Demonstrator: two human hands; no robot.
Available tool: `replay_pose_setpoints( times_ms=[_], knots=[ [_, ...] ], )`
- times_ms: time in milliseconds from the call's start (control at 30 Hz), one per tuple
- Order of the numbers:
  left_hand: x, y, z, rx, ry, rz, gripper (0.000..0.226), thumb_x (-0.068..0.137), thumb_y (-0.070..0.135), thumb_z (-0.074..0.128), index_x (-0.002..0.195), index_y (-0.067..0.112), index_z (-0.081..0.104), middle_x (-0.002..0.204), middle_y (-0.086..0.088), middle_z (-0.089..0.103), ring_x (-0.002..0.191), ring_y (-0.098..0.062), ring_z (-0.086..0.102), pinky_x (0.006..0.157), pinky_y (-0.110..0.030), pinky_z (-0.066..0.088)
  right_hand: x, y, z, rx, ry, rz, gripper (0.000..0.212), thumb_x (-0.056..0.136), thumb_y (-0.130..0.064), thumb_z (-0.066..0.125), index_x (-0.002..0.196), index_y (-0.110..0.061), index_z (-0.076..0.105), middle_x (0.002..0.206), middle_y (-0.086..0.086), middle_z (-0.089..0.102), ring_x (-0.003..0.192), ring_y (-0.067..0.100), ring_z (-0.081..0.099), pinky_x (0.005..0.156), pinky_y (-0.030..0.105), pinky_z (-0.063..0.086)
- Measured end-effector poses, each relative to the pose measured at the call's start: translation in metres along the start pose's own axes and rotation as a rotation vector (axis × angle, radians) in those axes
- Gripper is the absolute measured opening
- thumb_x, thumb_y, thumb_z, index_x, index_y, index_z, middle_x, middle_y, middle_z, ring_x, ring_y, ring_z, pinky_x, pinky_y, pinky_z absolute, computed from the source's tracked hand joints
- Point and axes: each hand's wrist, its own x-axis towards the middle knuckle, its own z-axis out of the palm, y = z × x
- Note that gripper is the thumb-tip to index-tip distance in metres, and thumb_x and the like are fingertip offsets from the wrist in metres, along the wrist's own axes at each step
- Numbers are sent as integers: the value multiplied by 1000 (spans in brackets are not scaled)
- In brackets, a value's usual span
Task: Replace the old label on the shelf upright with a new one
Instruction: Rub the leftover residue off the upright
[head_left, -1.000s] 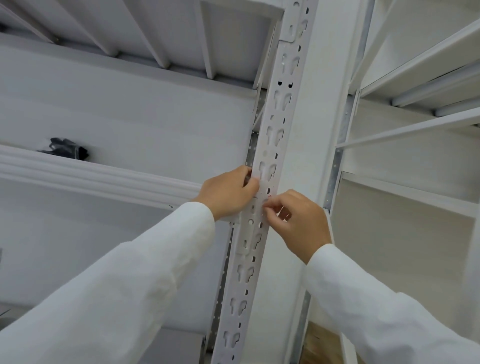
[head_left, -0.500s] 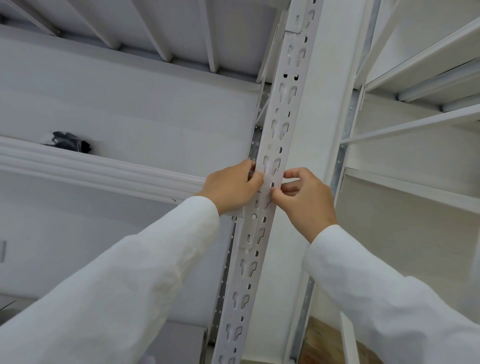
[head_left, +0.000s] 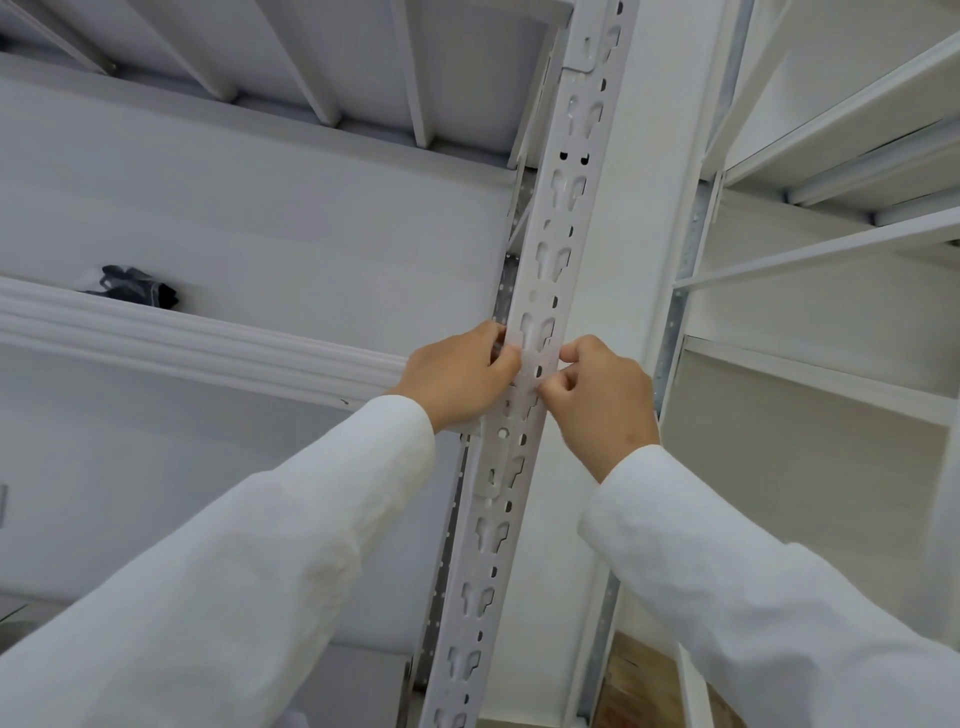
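The white slotted shelf upright (head_left: 563, 218) runs from the bottom middle up to the top of the head view. A pale label (head_left: 536, 370), hard to tell from the metal, lies across its front at hand height. My left hand (head_left: 460, 379) curls round the upright's left edge, thumb tip against the label's left end. My right hand (head_left: 602, 395) is at the upright's right edge, fingers curled, thumb and fingertips pinching the label's right end. Most of the label is hidden by my fingers.
A white shelf beam (head_left: 197, 338) runs left from the upright, with a dark bundle (head_left: 137, 288) on the shelf behind it. A second white shelving unit (head_left: 810, 374) stands to the right. A white wall column (head_left: 644, 260) is just behind the upright.
My right hand has moved from the upright's front to its right edge and curled its fingers tighter on the label's end. My left hand stays on the left edge.
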Motion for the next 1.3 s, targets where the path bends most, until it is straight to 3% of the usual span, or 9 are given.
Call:
replay_pose_setpoints(
  times_ms=[167, 333, 433, 533, 633, 800, 1000, 1300],
  knots=[
    [0, -2, 1, 8, -11, 6, 23, 98, 36, 27, 99, 22, 45, 100, 1, 67, 86, -23, 57, 62, -31, 32, 9, 22, -13, 125, 99, 85, 17, 83, -13, 53, 93, -16, 66, 79, -3, 66, 78, 18, 61, 67, 22, 41],
    [1, -1, 1, 16, 2, 8, 25, 98, 36, 27, 99, 21, 47, 95, 1, 65, 85, -23, 56, 57, -25, 30, 4, 18, -14, 224, 34, -3, 8, 82, -15, 63, 81, -23, 65, 73, -5, 68, 69, 9, 62, 68, 22, 48],
    [1, -1, 1, 17, -3, 12, 24, 98, 36, 27, 100, 21, 46, 95, 0, 65, 83, -22, 56, 57, -27, 30, 6, 13, -13, 313, 35, 8, 10, 79, -19, 66, 72, -26, 64, 70, -5, 68, 67, 14, 65, 72, 34, 56],
    [1, -1, 2, 15, 1, 0, 24, 98, 36, 28, 103, 22, 46, 99, 3, 65, 90, -24, 57, 67, -32, 32, 9, 12, -11, 360, 23, 44, 3, 76, -27, 69, 75, -26, 66, 69, -6, 69, 72, 16, 68, 74, 42, 57],
    [1, -1, 2, 25, 9, -3, 28, 98, 36, 28, 106, 19, 48, 98, 2, 64, 91, -25, 57, 69, -33, 32, 10, 12, -9, 353, -24, 92, 11, 75, -32, 70, 81, -24, 65, 70, -9, 70, 71, 14, 69, 76, 42, 58],
    [1, -2, 2, 26, 20, 2, 33, 98, 37, 28, 113, 18, 51, 105, 1, 67, 95, -26, 59, 71, -33, 34, 9, 6, -7, 349, -44, 163, 10, 75, -25, 65, 67, -20, 68, 67, -2, 71, 69, 17, 70, 77, 40, 58],
    [1, -1, 4, 27, 38, 12, 22, 98, 36, 28, 92, 20, 43, 84, 2, 59, 79, -23, 51, 58, -30, 29, 10, 0, -3, 61, 21, 84, 20, 77, -15, 51, 74, -3, 67, 71, 11, 70, 74, 30, 64, 66, 31, 50],
    [0, -3, 4, 20, 12, 18, 25, 97, 35, 28, 93, 17, 45, 79, 3, 56, 76, -22, 50, 57, -26, 30, 8, 21, -9, 139, 8, 53, 16, 81, -17, 48, 74, -13, 62, 72, 5, 70, 70, 27, 67, 72, 42, 56]
  ],
)
